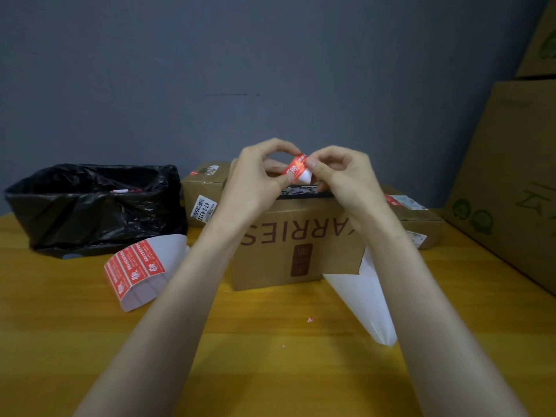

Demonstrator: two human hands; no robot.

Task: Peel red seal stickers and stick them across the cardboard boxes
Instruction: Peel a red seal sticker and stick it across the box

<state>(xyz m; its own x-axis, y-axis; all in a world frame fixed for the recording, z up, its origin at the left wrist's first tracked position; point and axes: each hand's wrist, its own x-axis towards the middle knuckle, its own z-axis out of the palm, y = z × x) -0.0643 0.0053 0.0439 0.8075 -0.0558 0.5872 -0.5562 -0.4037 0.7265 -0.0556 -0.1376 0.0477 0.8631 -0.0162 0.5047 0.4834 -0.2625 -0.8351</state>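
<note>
From my feed, a bin lined with a black plastic bag (90, 206) stands on a yellow wooden table (270, 371), with a plain grey wall (240, 70) right behind it. Well to the right of the bin and nearer me, a blank white sheet (364, 302) lies folded to a point. A small red scrap (310, 319) lies on the wood between bin and sheet, closer to the sheet.

One red seal sticker (296, 168), white print, curled, white backing showing at its lower end; pinched between left hand (255, 182) and right hand (343, 179), above the front cardboard box (294, 254). Box brown, on the tabletop (270, 356), dark-red lettering upside down. Sticker sheet (135, 267) curled, lying to its left. Behind it, the rear left box (204, 188) and rear right box (421, 218), both labelled.
</note>
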